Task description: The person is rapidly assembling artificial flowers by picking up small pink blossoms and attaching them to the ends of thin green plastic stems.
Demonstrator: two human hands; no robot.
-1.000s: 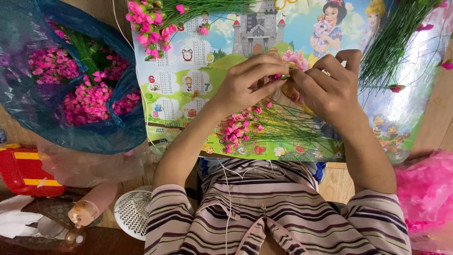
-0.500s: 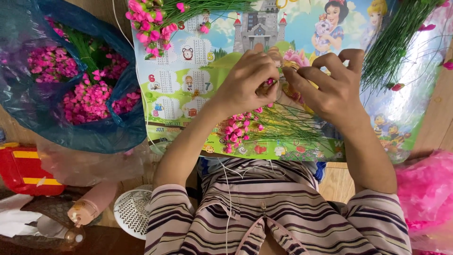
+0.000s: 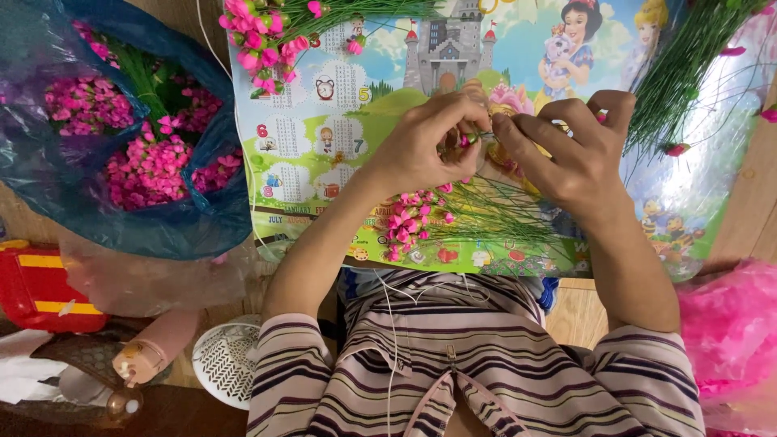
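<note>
- Where the two hands meet, over the middle of the mat (image 3: 324,154), a small pink bud (image 3: 467,139) on a thin green stem sits pinched between them.
- Left hand (image 3: 421,150): fingers curled shut, thumb and fingertips nipping the bud end.
- Right hand (image 3: 571,150): fingers bent and closed toward the same spot, fingertips touching the stem just beside the bud; what exactly the thumb presses is hidden.
- Just below the hands, a bunch (image 3: 421,220) of pink buds on green stems lies flat on the mat, heads left, stems fanning right.
- Second bunch (image 3: 263,32) of pink buds at the mat's top left corner, stems running right.
- Loose green stems (image 3: 680,69) piled at the top right, a few pink buds among them.
- Mat: glossy printed sheet, cartoon castle and figures, lying on a wooden surface.
- Blue bag (image 3: 105,218) to the left of the mat, open, filled with magenta flower clusters (image 3: 146,174) and green stems.
- Pink bag (image 3: 728,332) at the right edge, lower down.
- Red box (image 3: 36,287) with yellow stripes at the far left, below the blue bag.
- Small white fan (image 3: 222,356) near the left elbow.
- Striped top (image 3: 486,364) fills the bottom centre.
</note>
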